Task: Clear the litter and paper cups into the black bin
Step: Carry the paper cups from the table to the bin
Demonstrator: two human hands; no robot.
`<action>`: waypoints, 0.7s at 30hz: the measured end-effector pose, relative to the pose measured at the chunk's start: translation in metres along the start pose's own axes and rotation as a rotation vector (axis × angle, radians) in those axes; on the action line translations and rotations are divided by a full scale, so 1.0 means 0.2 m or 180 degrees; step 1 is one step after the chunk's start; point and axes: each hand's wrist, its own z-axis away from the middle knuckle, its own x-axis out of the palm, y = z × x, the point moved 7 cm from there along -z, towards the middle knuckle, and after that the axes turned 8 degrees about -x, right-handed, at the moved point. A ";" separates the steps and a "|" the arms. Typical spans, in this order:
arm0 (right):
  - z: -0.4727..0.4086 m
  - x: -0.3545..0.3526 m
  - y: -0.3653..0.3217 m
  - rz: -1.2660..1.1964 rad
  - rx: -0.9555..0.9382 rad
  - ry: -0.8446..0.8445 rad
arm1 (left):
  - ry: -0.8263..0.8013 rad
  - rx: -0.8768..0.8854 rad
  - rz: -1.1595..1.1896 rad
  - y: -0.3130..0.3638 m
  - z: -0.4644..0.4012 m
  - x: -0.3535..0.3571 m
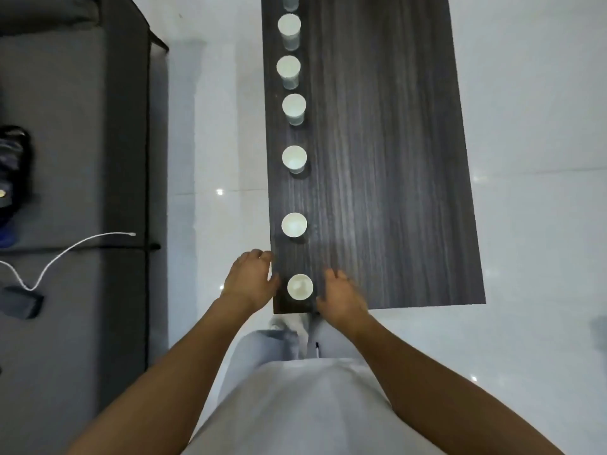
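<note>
Dark wood-grain table (387,159) runs up the middle of the frame over a pale glossy floor (532,126). Down its left edge stands a row of white paper cups, all upright and well apart from each other: the near cup (300,287) at the bottom left corner of the table, a second cup (294,224) above it, a third cup (294,158) higher, then a fourth cup (293,106), a fifth cup (288,68), a sixth cup (289,26), and a seventh cup (290,1) cut off by the top edge.

The left hand (251,280) sits just left of the near cup, at the table's edge, fingers loosely spread and holding nothing. The right hand (341,297) sits just right of the same cup, over the tabletop, fingers relaxed and empty too. Neither hand touches the cup, as far as can be seen.

A grey sofa (75,159) fills the left side of the frame, with a white cable (65,254) trailing across its seat and a dark bag (13,172) at the far left edge.
</note>
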 end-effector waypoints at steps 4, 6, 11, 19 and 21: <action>-0.08 0.08 0.03 -0.0259 0.0254 0.0058 | -0.0061 0.0330 -0.0264 0.09 -0.22 -0.02; -0.12 0.13 0.05 -0.0409 0.0429 0.0109 | -0.0089 0.0533 -0.0368 0.13 -0.33 -0.01; -0.21 0.28 0.05 -0.0801 0.0890 0.0329 | -0.0355 0.1074 -0.0806 0.18 -0.54 0.07; -0.36 0.57 0.01 -0.1483 0.1921 0.0912 | -0.0255 0.2158 -0.1287 0.18 -0.79 0.20; -0.40 0.63 0.01 -0.1641 0.2067 0.1113 | -0.0226 0.2352 -0.1552 0.17 -0.84 0.25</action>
